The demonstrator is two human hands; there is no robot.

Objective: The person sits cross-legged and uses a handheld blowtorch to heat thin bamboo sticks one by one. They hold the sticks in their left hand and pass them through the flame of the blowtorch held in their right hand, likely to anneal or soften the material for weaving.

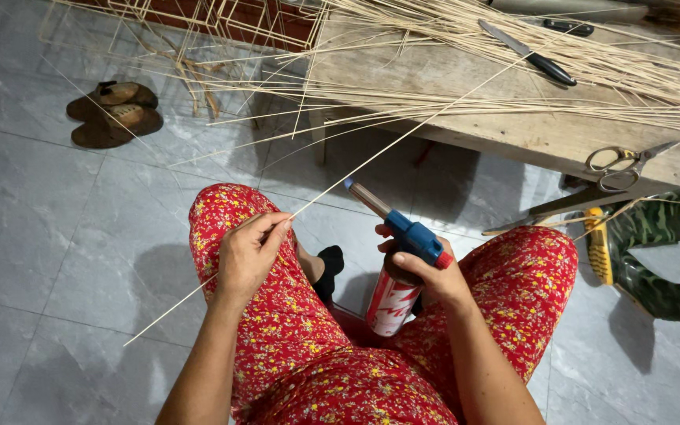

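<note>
Over the grey tile floor [57, 236], left hand [247, 252] pinches a thin reed [371, 153]; right hand [426, 275] grips the torch [403, 260], best aimed just beside it.

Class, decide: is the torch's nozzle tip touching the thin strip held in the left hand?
Apart: the head view shows grey floor between the torch nozzle and the strip.
</note>
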